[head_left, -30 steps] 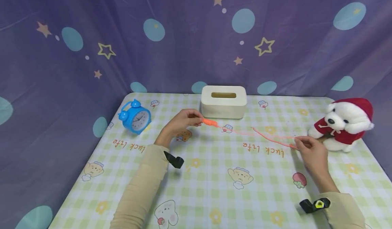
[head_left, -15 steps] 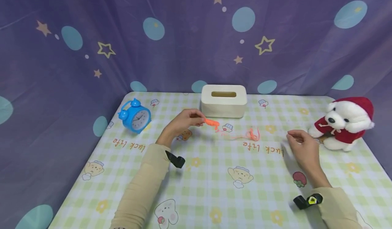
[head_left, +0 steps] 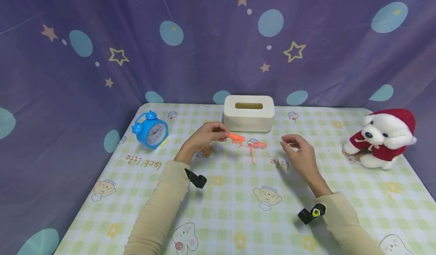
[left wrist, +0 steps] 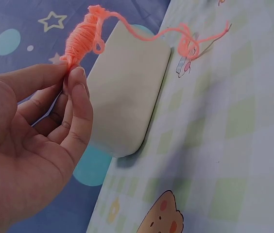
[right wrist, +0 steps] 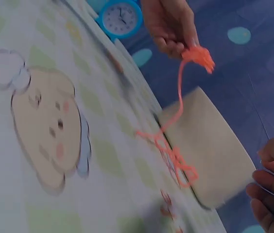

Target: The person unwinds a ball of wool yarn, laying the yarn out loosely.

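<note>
Between thumb and fingertips, my left hand (head_left: pixel 206 136) pinches one end of a small wound bundle of orange yarn (left wrist: pixel 82 40). A loose strand runs from the bundle down to a tangle of yarn (head_left: pixel 258 145) on the patterned tablecloth, seen also in the right wrist view as a looped tail (right wrist: pixel 176 160). My right hand (head_left: pixel 301 155) hovers right of that tangle with its fingers loosely bent and nothing in them. At the right edge of the right wrist view, only part of this hand's fingers (right wrist: pixel 272 187) shows.
A cream tissue box (head_left: pixel 248 122) stands right behind the yarn. The blue alarm clock (head_left: pixel 151 132) is at the back left, and a white plush bear (head_left: pixel 385 137) in red sits at the right. A purple curtain (head_left: pixel 211 39) hangs behind the table.
My right hand has let go of the yarn's end and moved left toward the bundle. The stretched strand has dropped and gathered into a tangle. My left hand stays almost in place.
</note>
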